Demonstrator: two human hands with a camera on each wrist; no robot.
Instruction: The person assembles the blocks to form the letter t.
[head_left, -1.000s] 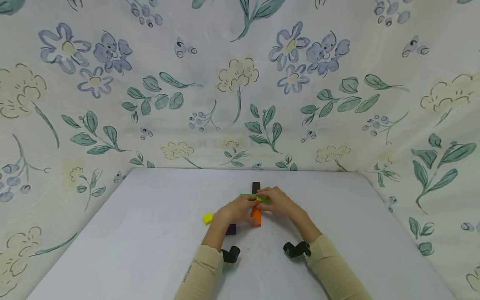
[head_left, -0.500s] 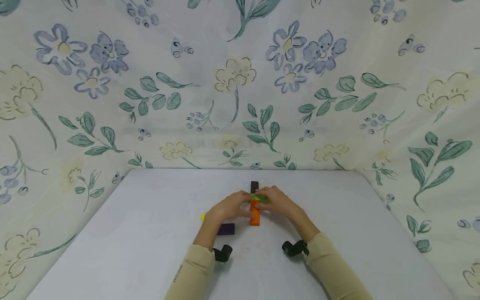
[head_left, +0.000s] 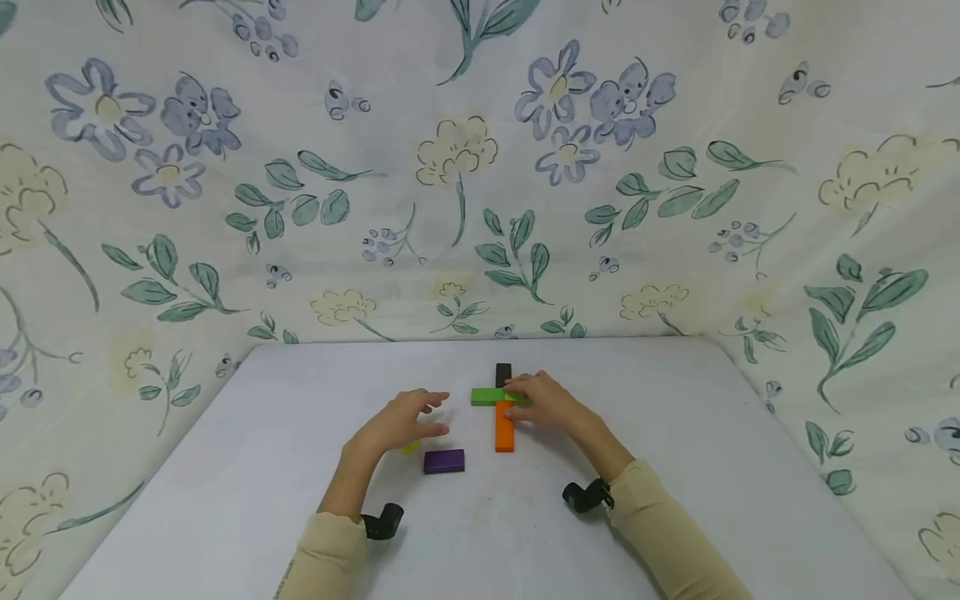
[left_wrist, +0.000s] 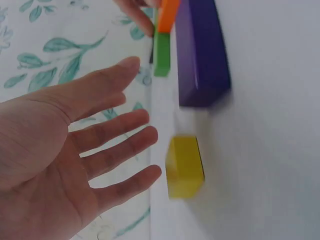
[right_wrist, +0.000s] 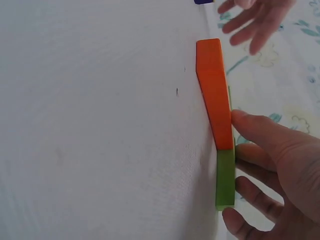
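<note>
A green block lies crosswise between a black block and an orange block, forming a cross shape on the table. My right hand rests over the green block's right end, its thumb at the orange block's side. In the right wrist view its fingers lie loosely along the green and orange pieces. To the left, my left hand holds nothing, fingers spread and thumb apart. Just below its fingertips sits a yellow block, mostly hidden by the hand in the head view. A purple block lies nearby.
The white table meets a floral cloth backdrop at its far edge, and the cloth continues along both sides. Dark wrist cameras stick out inward from each beige sleeve.
My left hand has left the green block and moved left, over the yellow block, uncovering the purple block and the green block's left half. The right hand has stayed at the blocks.
</note>
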